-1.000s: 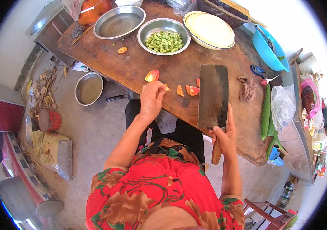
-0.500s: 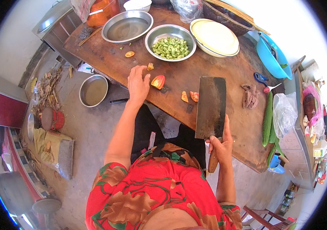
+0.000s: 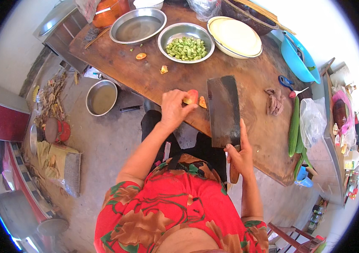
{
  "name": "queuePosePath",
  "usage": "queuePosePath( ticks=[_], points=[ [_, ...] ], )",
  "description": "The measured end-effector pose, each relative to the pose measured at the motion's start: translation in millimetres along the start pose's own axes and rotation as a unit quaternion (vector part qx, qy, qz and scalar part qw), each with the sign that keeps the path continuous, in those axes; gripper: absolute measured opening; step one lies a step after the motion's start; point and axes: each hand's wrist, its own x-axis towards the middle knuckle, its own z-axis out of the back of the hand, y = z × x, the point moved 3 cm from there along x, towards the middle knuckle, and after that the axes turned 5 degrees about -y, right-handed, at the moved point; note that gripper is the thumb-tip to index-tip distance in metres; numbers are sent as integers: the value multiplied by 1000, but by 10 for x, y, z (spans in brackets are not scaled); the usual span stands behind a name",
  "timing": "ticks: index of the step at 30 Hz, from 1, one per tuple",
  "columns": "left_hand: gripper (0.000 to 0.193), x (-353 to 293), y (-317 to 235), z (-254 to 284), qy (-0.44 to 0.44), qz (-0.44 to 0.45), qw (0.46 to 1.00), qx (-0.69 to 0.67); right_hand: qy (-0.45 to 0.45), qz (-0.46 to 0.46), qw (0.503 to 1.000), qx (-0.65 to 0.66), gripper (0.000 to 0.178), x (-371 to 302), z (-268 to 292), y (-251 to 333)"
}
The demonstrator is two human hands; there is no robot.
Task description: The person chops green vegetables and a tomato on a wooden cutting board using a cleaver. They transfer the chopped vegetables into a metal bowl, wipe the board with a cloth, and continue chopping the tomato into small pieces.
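Lying lengthwise away from the person, the cleaver (image 3: 223,110) sits in the right hand (image 3: 239,154) grip; left hand (image 3: 173,110) pinches a tomato piece (image 3: 191,97).

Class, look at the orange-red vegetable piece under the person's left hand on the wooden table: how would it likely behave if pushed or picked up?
The orange-red piece looks cut, so it would probably sit rather than roll. Being small beside the left hand and the cleaver in the right hand, it is likely light. Its cut face may be moist and a bit slippery on the wooden table.
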Motion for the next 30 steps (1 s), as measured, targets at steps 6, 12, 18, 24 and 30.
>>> queuePosePath(
  ticks=[6,12,18,24,30],
  points=[
    [40,-146,-248,-88,-21,-20,999,-22,39,51,982,-177,87,12,57,307],
    [32,-162,-195,-78,-14,-15,999,-42,82,136,951,-266,81,66,46,431],
    [32,-157,-222,-63,-20,-19,999,-32,110,135,934,-312,81,115,76,425],
    [31,-160,-227,-54,-6,-5,999,-35,114,117,936,-312,81,107,62,437],
    [30,-156,-217,-54,-13,-8,999,-41,119,128,926,-333,82,130,57,442]
  ],
)
